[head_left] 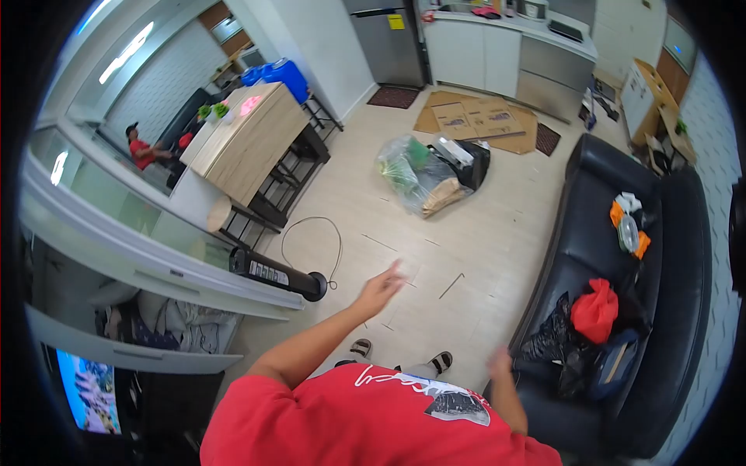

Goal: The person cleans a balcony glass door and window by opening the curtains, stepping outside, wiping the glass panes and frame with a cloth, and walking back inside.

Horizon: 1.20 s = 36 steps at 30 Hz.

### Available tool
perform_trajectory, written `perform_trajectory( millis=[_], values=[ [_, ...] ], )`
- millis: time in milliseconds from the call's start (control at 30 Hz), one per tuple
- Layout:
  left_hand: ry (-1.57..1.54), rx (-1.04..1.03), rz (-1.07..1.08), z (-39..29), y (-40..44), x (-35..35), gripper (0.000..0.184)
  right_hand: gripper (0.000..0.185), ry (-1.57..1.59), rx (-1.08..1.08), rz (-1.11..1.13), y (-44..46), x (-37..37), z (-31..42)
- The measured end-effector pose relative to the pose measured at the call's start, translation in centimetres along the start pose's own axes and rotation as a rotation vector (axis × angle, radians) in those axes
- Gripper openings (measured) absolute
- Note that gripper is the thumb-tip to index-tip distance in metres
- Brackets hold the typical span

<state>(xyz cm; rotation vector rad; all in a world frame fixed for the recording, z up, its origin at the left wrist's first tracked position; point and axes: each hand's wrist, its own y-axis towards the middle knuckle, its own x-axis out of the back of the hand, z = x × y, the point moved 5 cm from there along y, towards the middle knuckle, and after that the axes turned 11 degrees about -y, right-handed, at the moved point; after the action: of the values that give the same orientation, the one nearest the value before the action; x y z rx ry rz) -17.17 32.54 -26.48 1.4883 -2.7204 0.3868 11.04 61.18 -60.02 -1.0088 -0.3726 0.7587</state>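
My left hand [381,289] is stretched out over the floor in front of me, fingers extended and somewhat blurred, holding nothing. Low at my right side, my right hand [500,363] hangs near the front edge of the black sofa [579,241]; motion smears its fingers. Below my left hand a thin dark bent rod [451,286] lies on the pale floor. Farther ahead on the floor rests a clear plastic bag [398,172] with green things inside, beside a black bag [475,165]. Neither hand touches any of these.
A black tower fan [284,277] lies at the left, its cable looped on the floor. Behind it stands a wooden counter table [249,144] with stools. Flattened cardboard [478,120] lies before the kitchen cabinets. A red bag [595,311] and several black bags sit on the sofa.
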Motion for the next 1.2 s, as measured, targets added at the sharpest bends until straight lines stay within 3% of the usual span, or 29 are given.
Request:
perform_trajectory(
  millis=[100, 133, 167, 233, 267, 333, 367, 433, 500, 600, 667, 733, 767, 800, 867, 933, 1067, 1200],
  values=[
    [-0.261, -0.22, 0.186, -10.0, 4.2, -6.7, 0.059, 0.073, 0.117, -0.037, 0.849, -13.8, -24.0, 9.5],
    [-0.296, -0.28, 0.257, -12.2, 5.0, -7.9, 0.06, 0.08, 0.139, -0.111, 1.042, -18.6, -29.8, 11.4],
    [-0.303, -0.281, 0.251, -13.5, 5.5, -8.6, 0.06, 0.085, 0.033, 0.084, 1.361, -24.6, -34.4, 14.3],
    [-0.426, -0.416, 0.332, -16.2, 6.2, -8.6, 0.063, 0.081, 0.253, -0.283, 1.841, -33.4, -38.2, 18.6],
    [-0.43, -0.429, 0.326, -16.7, 6.5, -7.3, 0.063, 0.081, 0.236, -0.282, 1.84, -33.7, -39.3, 19.3],
    [-0.496, -0.421, 0.347, -17.1, 6.9, -3.9, 0.066, 0.081, 0.426, -0.172, 2.047, -34.8, -41.3, 21.5],
    [-0.503, -0.445, 0.336, -17.2, 7.3, -1.6, 0.066, 0.081, 0.393, -0.176, 2.05, -35.0, -42.5, 22.2],
    [-0.809, -0.414, 0.321, -16.8, 7.6, 3.3, 0.069, 0.08, 0.299, -0.185, 1.769, -34.0, -45.1, 23.0],
    [-0.795, -0.486, 0.3, -16.6, 8.0, 8.1, 0.07, 0.079, 0.252, -0.202, 1.683, -33.3, -49.0, 24.1],
    [-0.712, -0.606, 0.253, -14.5, 9.0, 16.9, 0.071, 0.076, 0.279, -0.134, 1.534, -31.8, -55.9, 26.5],
    [-0.319, -0.656, -0.03, -10.8, 8.9, 23.8, 0.069, 0.07, 0.367, -0.037, 1.421, -28.3, -59.5, 29.3],
    [-0.285, -0.584, -0.303, -6.0, 8.4, 30.7, 0.067, 0.057, 0.33, 0.087, 1.258, -25.6, -63.0, 32.6],
    [-0.153, -0.518, -0.381, -4.1, 7.8, 34.1, 0.066, 0.048, 0.276, 0.184, 1.13, -25.2, -64.5, 34.1],
    [-0.031, -0.436, -0.459, -2.0, 6.5, 37.1, 0.065, 0.048, 0.26, 0.174, 1.143, -23.8, -66.0, 35.0],
    [-0.005, -0.311, -0.518, 2.5, 4.3, 42.5, 0.06, 0.03, 0.083, 0.404, 0.94, -18.9, -68.7, 36.6],
    [-0.058, -0.065, -0.619, 6.9, 1.9, 46.8, 0.056, 0.025, -0.041, 0.416, 0.99, -16.6, -73.9, 37.6],
    [-0.098, 0.057, -0.963, 13.4, -2.4, 52.0, 0.056, 0.02, -0.478, 0.601, 1.002, -15.0, -90.8, 39.9],
    [-0.297, 0.296, -1.328, 18.3, -4.8, 52.7, 0.061, 0.03, -0.961, 1.121, 1.129, -13.0, -115.3, 41.3]
  ],
)
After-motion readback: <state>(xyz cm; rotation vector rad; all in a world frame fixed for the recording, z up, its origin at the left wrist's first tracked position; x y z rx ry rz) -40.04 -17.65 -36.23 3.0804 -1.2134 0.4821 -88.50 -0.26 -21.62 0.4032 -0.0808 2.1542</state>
